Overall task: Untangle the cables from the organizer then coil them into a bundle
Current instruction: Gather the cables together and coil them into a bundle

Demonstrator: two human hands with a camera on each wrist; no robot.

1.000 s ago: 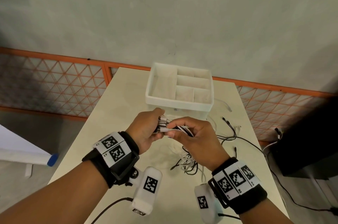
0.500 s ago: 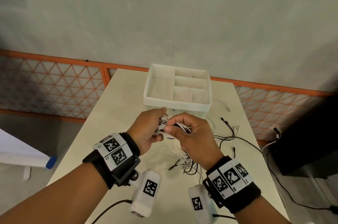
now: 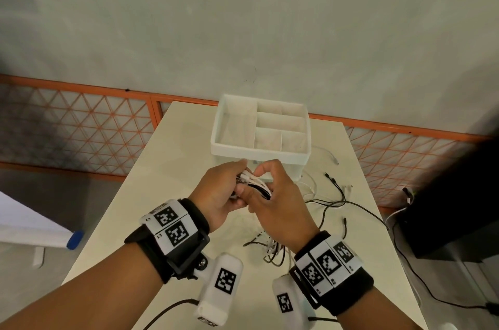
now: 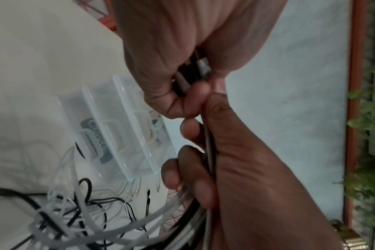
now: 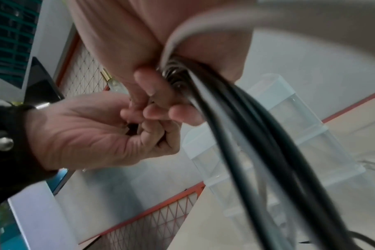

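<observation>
Both hands hold a bunch of white and black cables (image 3: 255, 184) above the table, just in front of the white organizer (image 3: 216, 138). My left hand (image 3: 240, 181) pinches the plug ends (image 4: 200, 67) of the bunch. My right hand (image 3: 259, 181) grips the strands right beside it, its fingers curled round them (image 4: 209, 148). From the right fist the black and white cables (image 5: 235, 128) hang down to a loose tangle (image 3: 272, 248) on the table. The tangle (image 4: 60, 221) lies in front of the organizer's clear drawers (image 4: 109, 135).
More thin black and white cables (image 3: 334, 194) trail over the right side of the cream table (image 3: 167, 194). A black box (image 3: 442, 211) stands off the table's right edge. An orange mesh fence (image 3: 81, 127) runs behind the table.
Both hands have risen a little toward the organizer with the bunch. The right hand's index finger and thumb have shifted along the cables closer to the left hand's fingers.
</observation>
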